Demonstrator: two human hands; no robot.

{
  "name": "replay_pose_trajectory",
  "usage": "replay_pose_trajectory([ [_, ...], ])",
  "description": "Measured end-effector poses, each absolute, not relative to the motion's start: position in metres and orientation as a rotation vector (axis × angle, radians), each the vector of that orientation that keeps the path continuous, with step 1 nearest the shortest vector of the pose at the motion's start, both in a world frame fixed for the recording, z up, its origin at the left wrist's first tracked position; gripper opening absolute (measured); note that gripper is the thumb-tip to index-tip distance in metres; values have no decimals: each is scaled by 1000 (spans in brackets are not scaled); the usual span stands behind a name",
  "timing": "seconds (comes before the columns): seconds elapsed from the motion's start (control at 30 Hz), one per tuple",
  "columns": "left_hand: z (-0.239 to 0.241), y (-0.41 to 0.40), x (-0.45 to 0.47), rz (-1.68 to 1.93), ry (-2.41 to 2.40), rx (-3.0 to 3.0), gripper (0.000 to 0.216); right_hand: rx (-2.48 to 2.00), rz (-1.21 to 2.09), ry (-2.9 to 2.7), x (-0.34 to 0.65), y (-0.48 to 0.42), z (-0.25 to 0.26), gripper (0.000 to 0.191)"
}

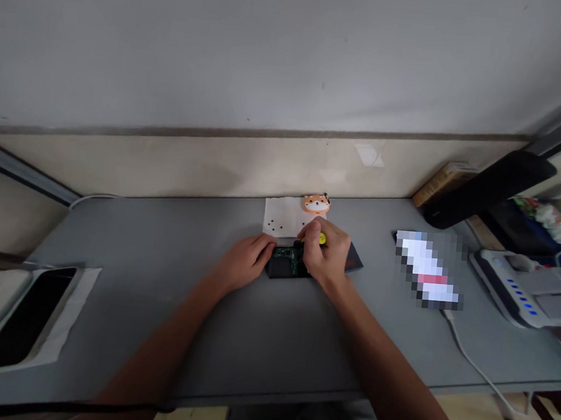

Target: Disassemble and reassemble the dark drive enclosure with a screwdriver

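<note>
The left hand (pixel 246 261) touches the left end of a dark, flat, oblong device (pixel 283 268) with green circuit board (pixel 295 256), lying left-to-right on the grey tabletop (pixel 185 241); its grip I cannot tell. The right hand (pixel 328 249), over the right part, pinches a yellow-ended tool (pixel 323 238).

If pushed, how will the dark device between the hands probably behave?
The dark device would probably slide rather than tip, lying low. Its straight edge suggests stiffness; the exposed green circuit board might be fragile.
</note>
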State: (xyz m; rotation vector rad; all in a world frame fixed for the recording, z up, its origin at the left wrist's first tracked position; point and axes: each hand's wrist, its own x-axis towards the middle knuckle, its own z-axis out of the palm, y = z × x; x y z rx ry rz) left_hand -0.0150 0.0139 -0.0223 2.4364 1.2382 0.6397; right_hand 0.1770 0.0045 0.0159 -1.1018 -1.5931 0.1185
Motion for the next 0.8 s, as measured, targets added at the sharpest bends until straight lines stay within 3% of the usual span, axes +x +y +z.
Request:
replay_pose_trajectory([
  [0.8,-21,14,-12,630,1248,2407,27,-1078,127,-1561,173,4,21,47],
])
